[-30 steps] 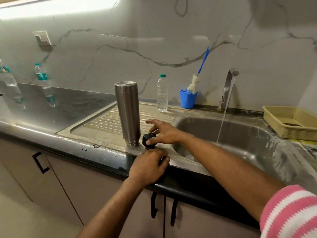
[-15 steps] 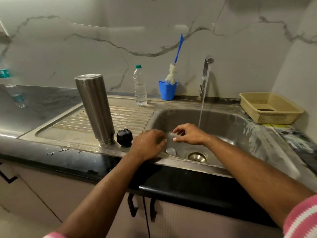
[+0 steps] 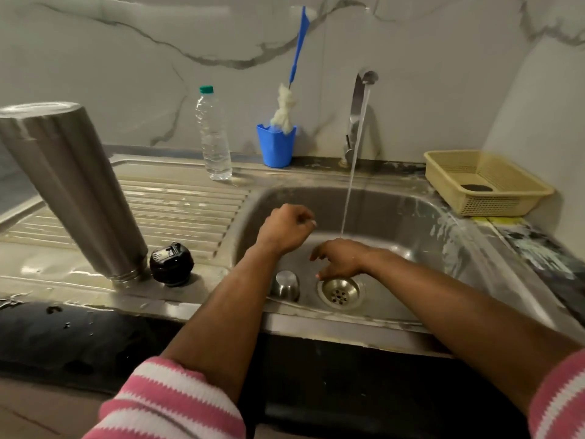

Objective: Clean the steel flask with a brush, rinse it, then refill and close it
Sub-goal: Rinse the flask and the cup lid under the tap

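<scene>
Kitchen counter of dark stone against a veined marble-look wall, with a steel sink (image 3: pixel 443 229) and ribbed drainboard (image 3: pixel 177 210) set into it. Steel flask (image 3: pixel 72 191): stands inverted, mouth down, on the near part of the drainboard, wet surface all round; its black cap (image 3: pixel 171 263) lies just beside the threaded neck. A small steel cup (image 3: pixel 285 285) rests in the basin beside the drain (image 3: pixel 341 291). Brush (image 3: pixel 292 77): blue handle, pale mop head, upright in a blue holder (image 3: pixel 278 147) at the back, with a clear plastic bottle (image 3: pixel 212 134) to its left. Tap (image 3: pixel 359 112) running, the stream falling into the basin. A yellow basket (image 3: pixel 484 185) sits at the right. Left hand (image 3: pixel 285 228): over the basin, fingers loosely curled, holding nothing. Right hand (image 3: pixel 343 256): beneath the stream, fingers slack and pointing down, holding nothing. Handling, as judged: the flask is rigid and probably light while drained; its smooth wet wall is likely slippery, so a full wrap around the mid-body is safest, or lower near the neck where the threads give purchase. The cap is small, round and apt to roll.
</scene>
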